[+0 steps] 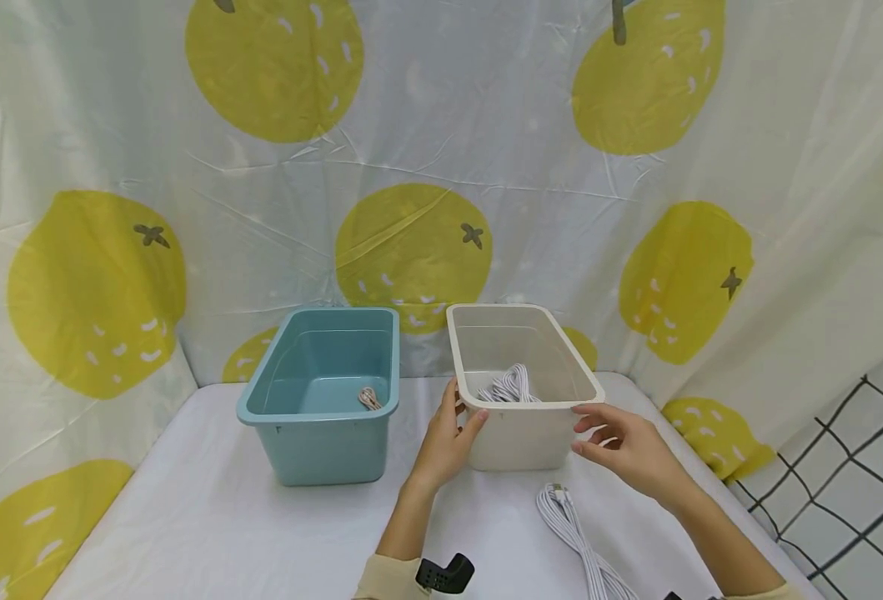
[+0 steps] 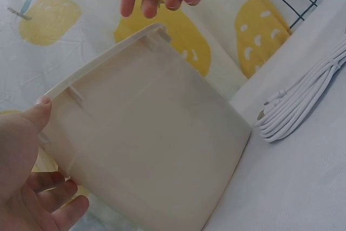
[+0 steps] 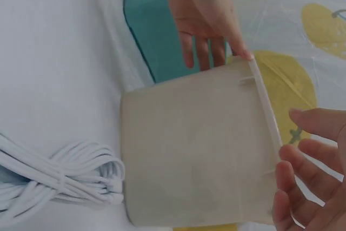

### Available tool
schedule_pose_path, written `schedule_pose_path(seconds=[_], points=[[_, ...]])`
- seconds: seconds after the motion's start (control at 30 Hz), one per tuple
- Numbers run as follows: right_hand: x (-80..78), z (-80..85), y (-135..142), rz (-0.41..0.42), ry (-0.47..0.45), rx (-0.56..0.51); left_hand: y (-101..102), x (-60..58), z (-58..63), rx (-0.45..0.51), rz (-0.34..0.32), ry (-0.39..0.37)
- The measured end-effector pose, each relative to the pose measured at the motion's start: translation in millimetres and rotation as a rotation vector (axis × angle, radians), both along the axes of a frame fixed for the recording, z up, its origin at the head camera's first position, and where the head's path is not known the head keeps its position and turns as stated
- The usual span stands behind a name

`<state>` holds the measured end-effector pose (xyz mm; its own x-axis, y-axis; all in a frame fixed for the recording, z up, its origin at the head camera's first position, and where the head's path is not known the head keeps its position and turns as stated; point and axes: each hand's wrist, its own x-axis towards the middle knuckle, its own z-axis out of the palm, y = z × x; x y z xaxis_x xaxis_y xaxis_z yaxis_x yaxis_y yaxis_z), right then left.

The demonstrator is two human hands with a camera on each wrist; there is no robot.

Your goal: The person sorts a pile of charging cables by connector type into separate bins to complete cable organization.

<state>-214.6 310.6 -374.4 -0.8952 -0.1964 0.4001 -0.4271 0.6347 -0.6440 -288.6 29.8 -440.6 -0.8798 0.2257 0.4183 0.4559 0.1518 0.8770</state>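
Note:
A cream plastic bin [image 1: 525,437] stands on the white-covered table, with a bundle of white cable [image 1: 512,385] inside. My left hand [image 1: 439,442] holds its front left corner, thumb against the rim and fingers along the side, as the left wrist view also shows. By the front right corner, my right hand [image 1: 629,446] has its fingers loosely bent; in the right wrist view they are close to the rim, and I cannot tell whether they touch. In front of the bin lies another bundled white cable [image 1: 572,529] with a metal plug end.
To the left stands a blue bin [image 1: 321,450] holding a small beige cable bundle [image 1: 369,398]. A lemon-print curtain [image 1: 546,208] hangs behind and around the table [image 1: 208,517]. A dark wire grid [image 1: 854,467] is at the right edge.

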Motion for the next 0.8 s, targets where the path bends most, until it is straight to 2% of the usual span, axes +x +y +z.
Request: schedule_pose_path(seconds=[0.2, 0.4, 0.57, 0.8], points=[[14.2, -29.7, 4.7, -0.009, 0.022, -0.005, -0.3, -0.6, 1.1, 0.003, -0.005, -0.001], [27.3, -56.0, 8.2, -0.014, -0.014, -0.027, -0.3, -1.3, -0.7, 0.003, -0.015, 0.006], [34.6, -72.9, 9.7, -0.053, -0.083, -0.03, -0.3, -0.4, -1.8, -0.006, -0.012, 0.014], [42.5, -87.4, 5.7, -0.139, -0.223, 0.017, -1.4, -0.1, -1.8, -0.007, -0.009, 0.017]])
